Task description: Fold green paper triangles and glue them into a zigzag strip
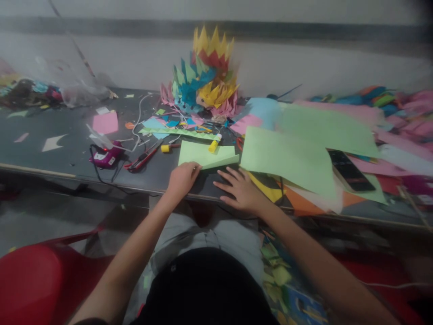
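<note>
A pale green sheet of paper (203,152) lies before me, its near edge folded up into a narrow flap. My left hand (184,176) pinches that flap at its left corner. With fingers spread, my right hand (241,187) rests just below the sheet's right end, holding nothing. A yellow glue stick (214,143) lies across the sheet's far right part, and its yellow cap (165,148) is to the left. Behind the sheet stretches a green paper strip with a zigzag edge (182,132). A red utility knife (144,158) lies further left.
Larger green sheets (287,158) and a phone (350,170) lie to the right. Colourful spiked paper crowns (209,76) stand at the back among scraps. A purple device with a cord (106,155) sits at left. Red chairs (30,284) flank me.
</note>
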### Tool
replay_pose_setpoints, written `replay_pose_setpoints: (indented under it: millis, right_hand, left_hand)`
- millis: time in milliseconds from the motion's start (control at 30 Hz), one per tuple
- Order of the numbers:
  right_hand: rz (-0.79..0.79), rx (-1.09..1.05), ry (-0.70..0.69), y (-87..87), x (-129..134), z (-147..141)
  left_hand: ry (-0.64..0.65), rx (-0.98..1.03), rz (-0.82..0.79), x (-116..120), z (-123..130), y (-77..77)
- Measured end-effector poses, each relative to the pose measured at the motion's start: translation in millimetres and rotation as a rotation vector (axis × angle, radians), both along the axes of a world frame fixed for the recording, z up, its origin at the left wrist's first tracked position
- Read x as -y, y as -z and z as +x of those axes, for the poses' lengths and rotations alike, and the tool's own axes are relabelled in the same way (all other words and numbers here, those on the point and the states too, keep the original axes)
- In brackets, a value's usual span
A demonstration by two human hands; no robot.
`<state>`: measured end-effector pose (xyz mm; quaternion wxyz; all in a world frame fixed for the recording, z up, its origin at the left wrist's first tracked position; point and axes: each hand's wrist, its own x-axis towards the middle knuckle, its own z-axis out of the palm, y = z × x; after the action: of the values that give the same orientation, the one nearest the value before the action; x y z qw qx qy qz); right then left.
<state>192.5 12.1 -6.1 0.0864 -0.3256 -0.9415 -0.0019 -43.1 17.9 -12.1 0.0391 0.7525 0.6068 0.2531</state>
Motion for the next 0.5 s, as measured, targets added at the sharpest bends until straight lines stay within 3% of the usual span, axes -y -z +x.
replay_pose_setpoints:
  millis: [167, 333, 500]
  right_hand:
    - [0.049, -0.140, 0.049, -1.0, -5.5, 4.5]
    - [0.065, -0.083, -0.074, -2.8, -9.7, 1.4]
    - [0.099, -0.143, 0.039, -1.6, -9.6, 0.1]
  left_hand:
    - [-0.004, -0.010, -0.002, 0.5, 0.4, -2.0]
    - [-0.007, -0.023, -0.020, 0.5, 0.5, -3.2]
    - [0.008, 0.015, -0.011, 0.7, 0.5, -2.4]
